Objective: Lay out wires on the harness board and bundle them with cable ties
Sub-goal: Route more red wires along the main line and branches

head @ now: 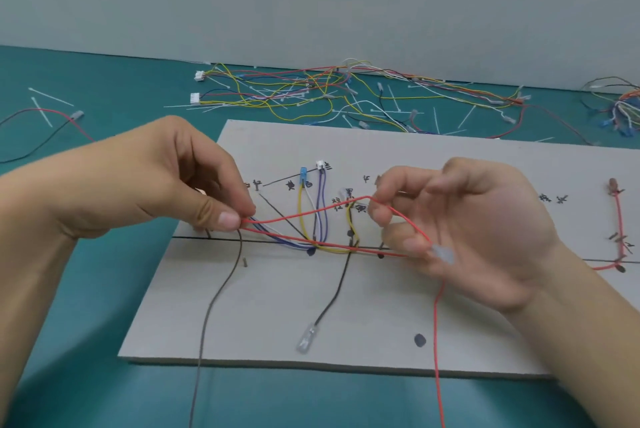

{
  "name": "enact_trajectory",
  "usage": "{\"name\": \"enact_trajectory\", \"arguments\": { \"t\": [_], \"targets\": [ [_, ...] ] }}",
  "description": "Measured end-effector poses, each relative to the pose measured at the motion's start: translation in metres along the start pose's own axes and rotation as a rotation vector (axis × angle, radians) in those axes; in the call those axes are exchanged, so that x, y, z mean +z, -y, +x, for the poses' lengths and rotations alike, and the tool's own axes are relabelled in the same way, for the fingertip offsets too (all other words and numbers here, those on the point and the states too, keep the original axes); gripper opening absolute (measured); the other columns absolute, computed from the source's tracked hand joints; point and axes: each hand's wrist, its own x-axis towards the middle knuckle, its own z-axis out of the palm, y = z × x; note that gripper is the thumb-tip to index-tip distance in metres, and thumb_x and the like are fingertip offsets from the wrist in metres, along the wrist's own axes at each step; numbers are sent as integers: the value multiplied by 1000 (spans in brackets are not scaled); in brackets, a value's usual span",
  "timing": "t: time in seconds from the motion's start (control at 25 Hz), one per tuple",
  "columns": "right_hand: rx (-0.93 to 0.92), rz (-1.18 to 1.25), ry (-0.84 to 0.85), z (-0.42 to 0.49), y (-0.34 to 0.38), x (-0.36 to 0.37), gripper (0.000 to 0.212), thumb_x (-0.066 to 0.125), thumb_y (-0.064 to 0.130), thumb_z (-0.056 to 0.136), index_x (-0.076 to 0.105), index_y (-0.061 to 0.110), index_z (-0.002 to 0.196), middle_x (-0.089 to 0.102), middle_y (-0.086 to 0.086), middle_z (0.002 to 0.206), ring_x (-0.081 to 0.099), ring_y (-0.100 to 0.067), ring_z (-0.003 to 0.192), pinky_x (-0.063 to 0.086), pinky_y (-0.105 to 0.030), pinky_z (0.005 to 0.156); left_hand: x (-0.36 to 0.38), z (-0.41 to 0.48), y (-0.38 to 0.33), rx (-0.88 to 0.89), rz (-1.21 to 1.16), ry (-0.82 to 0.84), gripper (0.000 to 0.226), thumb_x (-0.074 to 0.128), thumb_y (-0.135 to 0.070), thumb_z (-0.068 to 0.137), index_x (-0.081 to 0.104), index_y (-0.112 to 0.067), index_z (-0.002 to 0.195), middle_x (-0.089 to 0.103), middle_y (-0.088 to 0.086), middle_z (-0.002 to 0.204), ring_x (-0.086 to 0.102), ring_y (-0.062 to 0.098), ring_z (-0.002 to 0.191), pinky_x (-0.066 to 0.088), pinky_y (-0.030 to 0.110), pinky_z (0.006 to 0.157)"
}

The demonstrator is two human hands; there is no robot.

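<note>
The left hand [156, 178], at the left middle of the frame, pinches the red wire [304, 214] between thumb and forefinger. The same pinch takes in the ends of the blue and white wires [277, 235] already routed on the harness board [277, 306]. The right hand [485, 230], right of centre, is half curled. Its thumb and forefinger lift the wire into a peak, and a clear terminal sleeve [443, 254] rests against its lower fingers.

Between the hands the wire runs left to right, raised just above the board and nearly parallel to the drawn black line [187, 237]. A second red strand lies lower, close to that line.

The likely next move is to bring the wire down onto the line. The right hand is nearer the terminal end and would guide it while the left anchors. Loose cable ties [52, 97] lie on the surface at upper left, well apart from both hands.
</note>
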Motion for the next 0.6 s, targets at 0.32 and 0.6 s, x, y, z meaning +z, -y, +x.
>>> {"name": "enact_trajectory", "arguments": {
  "t": [0.32, 0.6],
  "targets": [
    [-150, -208, 71, -8, 0, -8, 51, 61, -7, 57, 75, -3, 106, 71, -17, 98, 68, -18, 83, 57, -22, 76, 3, -3, -4, 6, 244, -29, 25, 90, -47, 58, 81, -34, 77, 76, -7, 67, 58, -6, 48, 43, 4, 50],
    [-311, -510, -193, -4, -9, 1, 23, 76, 18, 80, 78, 4, 98, 76, -19, 94, 70, -20, 68, 58, -24, 63, 11, -8, -16, -143, 401, -70, 32, 83, -65, 54, 79, -48, 80, 75, -12, 65, 61, 0, 49, 40, 10, 46]
  ]
}}
